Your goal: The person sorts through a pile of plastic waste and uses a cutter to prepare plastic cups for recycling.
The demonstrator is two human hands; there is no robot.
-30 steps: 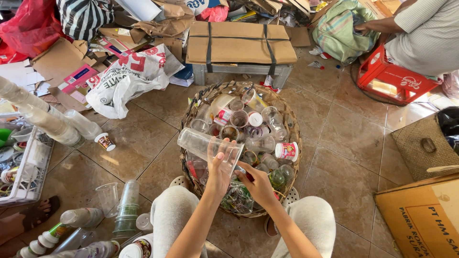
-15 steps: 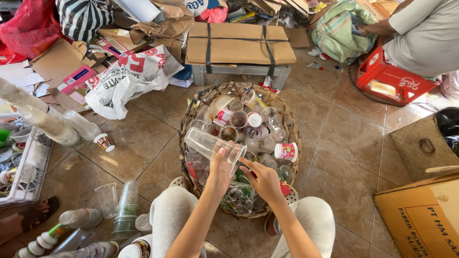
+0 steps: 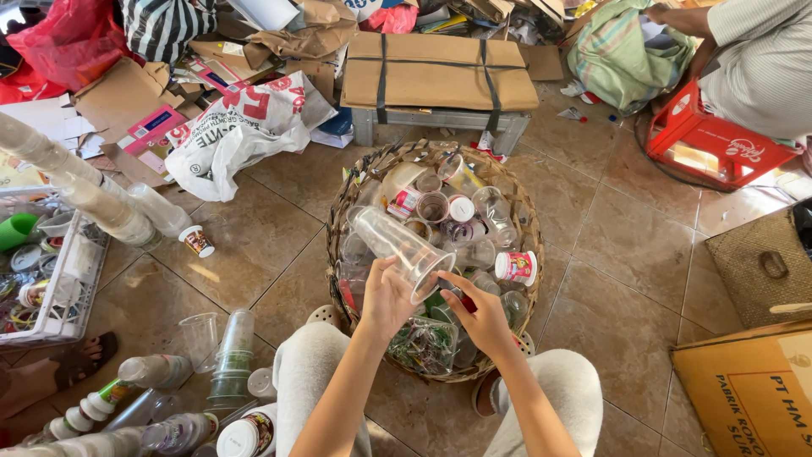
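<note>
Hands meet over a woven basket [image 3: 340, 222] heaped with used plastic cups: the left hand [image 3: 385, 296] is wrapped around the mouth end of a clear plastic cup [image 3: 401, 249] held on its side above the basket, while the right hand [image 3: 482, 315] pinches at that cup's rim. Left of the basket, stacked cups [image 3: 233, 354] stand on the tiled floor.

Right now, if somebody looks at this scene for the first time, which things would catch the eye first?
Probably the round woven basket at the centre of the tiled floor, heaped with clear plastic cups. Just above its near edge, the left hand holds a clear plastic cup tilted on its side, and the right hand is at its mouth. Beyond the basket lies a strapped bundle of flat cardboard.
</note>
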